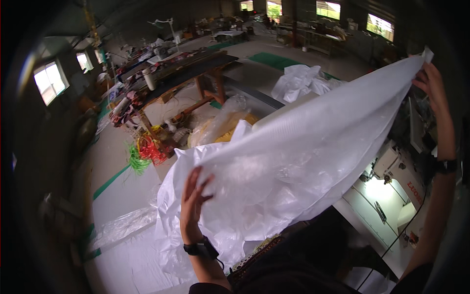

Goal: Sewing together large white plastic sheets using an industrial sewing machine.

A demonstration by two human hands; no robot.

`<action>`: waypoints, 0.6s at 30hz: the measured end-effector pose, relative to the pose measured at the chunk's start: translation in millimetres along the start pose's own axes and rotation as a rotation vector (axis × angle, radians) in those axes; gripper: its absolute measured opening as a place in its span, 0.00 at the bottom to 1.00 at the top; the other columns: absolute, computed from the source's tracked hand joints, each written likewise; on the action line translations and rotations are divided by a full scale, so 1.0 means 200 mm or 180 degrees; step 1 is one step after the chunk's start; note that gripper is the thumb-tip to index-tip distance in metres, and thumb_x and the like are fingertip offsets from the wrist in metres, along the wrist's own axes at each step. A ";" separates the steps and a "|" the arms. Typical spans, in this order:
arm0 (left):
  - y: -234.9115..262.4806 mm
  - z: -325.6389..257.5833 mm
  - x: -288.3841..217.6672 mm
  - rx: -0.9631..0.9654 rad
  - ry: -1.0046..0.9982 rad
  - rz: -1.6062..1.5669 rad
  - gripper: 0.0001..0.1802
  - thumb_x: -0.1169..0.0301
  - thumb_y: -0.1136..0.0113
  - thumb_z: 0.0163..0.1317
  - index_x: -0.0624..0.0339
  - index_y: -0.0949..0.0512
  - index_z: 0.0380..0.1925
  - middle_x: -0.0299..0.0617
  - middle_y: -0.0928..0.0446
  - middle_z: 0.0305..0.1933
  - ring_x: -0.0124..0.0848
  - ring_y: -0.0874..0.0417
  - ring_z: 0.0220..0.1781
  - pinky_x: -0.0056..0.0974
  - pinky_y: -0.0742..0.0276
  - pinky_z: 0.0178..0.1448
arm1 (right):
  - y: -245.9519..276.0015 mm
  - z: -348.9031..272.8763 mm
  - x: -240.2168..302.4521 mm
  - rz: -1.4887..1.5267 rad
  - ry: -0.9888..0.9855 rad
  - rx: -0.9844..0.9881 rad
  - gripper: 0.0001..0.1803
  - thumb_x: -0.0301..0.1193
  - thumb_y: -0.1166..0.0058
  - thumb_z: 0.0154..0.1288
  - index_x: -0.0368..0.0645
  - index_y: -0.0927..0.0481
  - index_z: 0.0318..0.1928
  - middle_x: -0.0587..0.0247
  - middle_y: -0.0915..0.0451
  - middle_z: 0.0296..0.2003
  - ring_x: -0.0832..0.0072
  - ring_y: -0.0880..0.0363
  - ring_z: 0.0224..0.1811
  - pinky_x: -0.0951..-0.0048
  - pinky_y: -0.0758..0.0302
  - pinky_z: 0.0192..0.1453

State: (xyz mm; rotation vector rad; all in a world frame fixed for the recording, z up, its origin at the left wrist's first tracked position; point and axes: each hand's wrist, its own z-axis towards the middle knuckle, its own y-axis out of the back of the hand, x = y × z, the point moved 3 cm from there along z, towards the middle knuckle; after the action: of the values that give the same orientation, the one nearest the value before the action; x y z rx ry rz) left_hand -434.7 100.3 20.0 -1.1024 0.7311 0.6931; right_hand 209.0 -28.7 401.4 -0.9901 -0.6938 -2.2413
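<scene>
A big white plastic sheet [313, 132] stretches slantwise in front of me, its upper edge pulled taut toward the far right. High on the right, my right hand [432, 83] is closed on a corner of it. My left hand [193, 206] is raised at the sheet's left part with the fingers spread; whether they touch it I cannot tell. Below, the sheet hangs in crumpled, shiny folds over my lap. At my right, beneath the raised arm, stands a white sewing machine [399, 169] with its lamp lit. Small thread snips [380, 211] lie on its bed.
Ahead on the left stands a long dark-topped table [188, 73] with wooden legs. Red strips [152, 151] and green strips [138, 160] are bundled by its near end. More white sheeting [303, 81] is heaped behind the raised sheet. Clear film [122, 228] lies on the floor at left.
</scene>
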 end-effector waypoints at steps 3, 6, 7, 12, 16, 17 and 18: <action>0.04 0.12 -0.16 -0.1050 -0.0978 0.3344 0.30 0.84 0.46 0.62 0.61 0.34 0.65 0.48 0.37 0.72 0.42 0.30 0.69 0.45 0.20 0.56 | 0.02 0.06 -0.03 0.0122 0.0013 -0.0070 0.24 0.47 0.52 0.74 0.43 0.27 0.59 0.63 0.23 0.56 0.73 0.21 0.56 0.71 0.20 0.52; 0.01 0.20 -0.05 -0.1059 -0.0365 0.1689 0.21 0.87 0.49 0.61 0.64 0.24 0.54 0.47 0.22 0.59 0.40 0.21 0.60 0.37 0.21 0.55 | 0.10 0.17 -0.11 0.0102 -0.0105 -0.0257 0.26 0.47 0.50 0.74 0.42 0.29 0.62 0.62 0.25 0.58 0.69 0.22 0.60 0.69 0.20 0.53; -0.02 0.23 -0.01 -0.0953 -0.0389 0.2347 0.18 0.86 0.51 0.64 0.63 0.22 0.51 0.45 0.19 0.55 0.37 0.17 0.55 0.35 0.20 0.52 | 0.14 0.21 -0.13 0.0177 -0.0004 -0.0212 0.27 0.47 0.50 0.74 0.42 0.29 0.63 0.62 0.25 0.59 0.69 0.23 0.61 0.69 0.21 0.54; 0.01 0.34 0.13 0.0323 0.1496 0.2511 0.15 0.74 0.51 0.70 0.60 0.22 0.54 0.38 0.17 0.43 0.26 0.21 0.30 0.33 0.22 0.36 | 0.43 0.40 -0.28 0.0423 0.0035 -0.0445 0.27 0.46 0.53 0.75 0.41 0.30 0.65 0.62 0.26 0.62 0.68 0.25 0.63 0.65 0.23 0.60; -0.06 0.40 0.17 0.1129 0.1306 0.2102 0.14 0.68 0.42 0.67 0.63 0.22 0.48 0.40 0.17 0.37 0.30 0.19 0.33 0.36 0.23 0.37 | 0.51 0.48 -0.39 0.0781 -0.0022 0.0479 0.28 0.47 0.55 0.75 0.41 0.30 0.65 0.60 0.27 0.63 0.67 0.29 0.67 0.64 0.26 0.64; -0.08 0.42 0.19 0.1058 0.1391 0.2176 0.14 0.68 0.42 0.67 0.63 0.22 0.48 0.40 0.17 0.37 0.30 0.19 0.33 0.36 0.23 0.37 | 0.53 0.50 -0.40 0.0565 -0.0038 0.0061 0.28 0.47 0.55 0.76 0.41 0.30 0.66 0.60 0.27 0.64 0.68 0.30 0.68 0.65 0.28 0.66; -0.08 0.46 0.17 0.0309 0.0459 0.2979 0.13 0.70 0.40 0.64 0.63 0.22 0.46 0.42 0.18 0.37 0.33 0.19 0.33 0.39 0.24 0.38 | 0.56 0.48 -0.41 0.0343 -0.0027 -0.0349 0.28 0.47 0.56 0.76 0.41 0.30 0.66 0.59 0.28 0.65 0.69 0.31 0.68 0.65 0.30 0.68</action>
State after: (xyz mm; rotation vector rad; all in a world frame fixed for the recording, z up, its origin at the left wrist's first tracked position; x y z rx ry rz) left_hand -386.6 186.3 26.6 -0.6825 1.4132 1.3491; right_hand 375.4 -18.9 418.7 -1.0646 -0.5132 -2.2012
